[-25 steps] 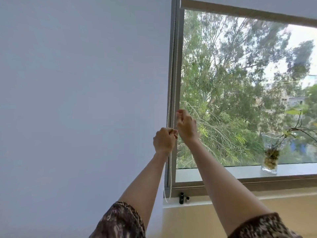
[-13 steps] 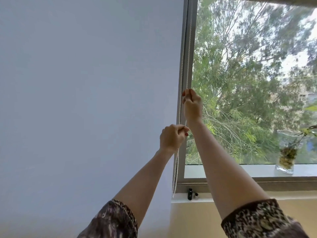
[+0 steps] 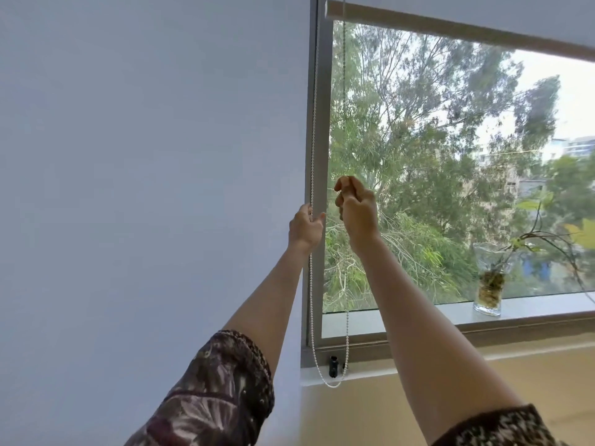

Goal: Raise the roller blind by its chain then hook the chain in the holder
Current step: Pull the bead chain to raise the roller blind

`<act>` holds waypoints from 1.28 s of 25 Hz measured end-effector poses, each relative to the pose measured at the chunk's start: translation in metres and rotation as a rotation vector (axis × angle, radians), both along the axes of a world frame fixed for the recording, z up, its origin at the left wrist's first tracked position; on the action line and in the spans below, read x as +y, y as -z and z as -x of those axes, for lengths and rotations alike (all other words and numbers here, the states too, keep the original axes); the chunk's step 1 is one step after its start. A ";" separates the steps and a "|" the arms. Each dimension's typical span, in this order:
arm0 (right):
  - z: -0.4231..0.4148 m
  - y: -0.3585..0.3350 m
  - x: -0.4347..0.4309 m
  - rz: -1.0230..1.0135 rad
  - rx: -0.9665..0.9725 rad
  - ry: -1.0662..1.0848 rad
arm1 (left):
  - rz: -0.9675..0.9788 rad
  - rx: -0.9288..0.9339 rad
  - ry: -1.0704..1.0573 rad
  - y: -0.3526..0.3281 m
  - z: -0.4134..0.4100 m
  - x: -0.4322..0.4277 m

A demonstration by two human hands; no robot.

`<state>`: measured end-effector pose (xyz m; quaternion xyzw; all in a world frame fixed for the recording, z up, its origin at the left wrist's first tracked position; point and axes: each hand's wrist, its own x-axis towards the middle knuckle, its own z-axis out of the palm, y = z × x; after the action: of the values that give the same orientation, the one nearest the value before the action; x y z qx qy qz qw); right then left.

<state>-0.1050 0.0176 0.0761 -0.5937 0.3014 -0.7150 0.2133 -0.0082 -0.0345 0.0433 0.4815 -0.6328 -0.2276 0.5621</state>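
Note:
A white bead chain [image 3: 311, 130] hangs in a loop beside the window frame. Its left strand runs through my left hand [image 3: 305, 227], whose fingers curl around it. Slightly higher and to the right, my right hand [image 3: 357, 214] pinches the right strand in front of the glass. The loop's bottom hangs just below the sill, next to a small black chain holder [image 3: 334, 366] fixed there; the chain is not in it. The roller blind's bottom bar [image 3: 450, 30] sits high at the top of the window.
A plain white wall [image 3: 145, 188] fills the left side. A glass vase with a trailing plant [image 3: 488, 294] stands on the window sill [image 3: 402, 317] at the right. Trees and buildings show through the glass. A beige wall lies below the sill.
My left hand has climbed up the left strand to almost level with my right hand. The two strands now hang further apart. The view has shifted, and the blind's bottom bar shows again.

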 end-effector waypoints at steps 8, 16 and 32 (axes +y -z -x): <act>0.014 -0.005 0.018 -0.004 -0.025 -0.090 | 0.134 0.196 0.034 0.017 0.021 -0.007; 0.002 -0.002 0.022 -0.040 0.126 -0.080 | 0.135 0.113 0.198 0.029 0.015 0.019; -0.036 0.029 0.018 -0.058 0.020 0.219 | -0.165 0.013 0.492 0.054 -0.047 0.070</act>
<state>-0.0692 0.0353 0.0476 -0.5579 0.3873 -0.7190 0.1478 0.0391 0.0358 -0.0109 0.3558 -0.7065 -0.4112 0.4529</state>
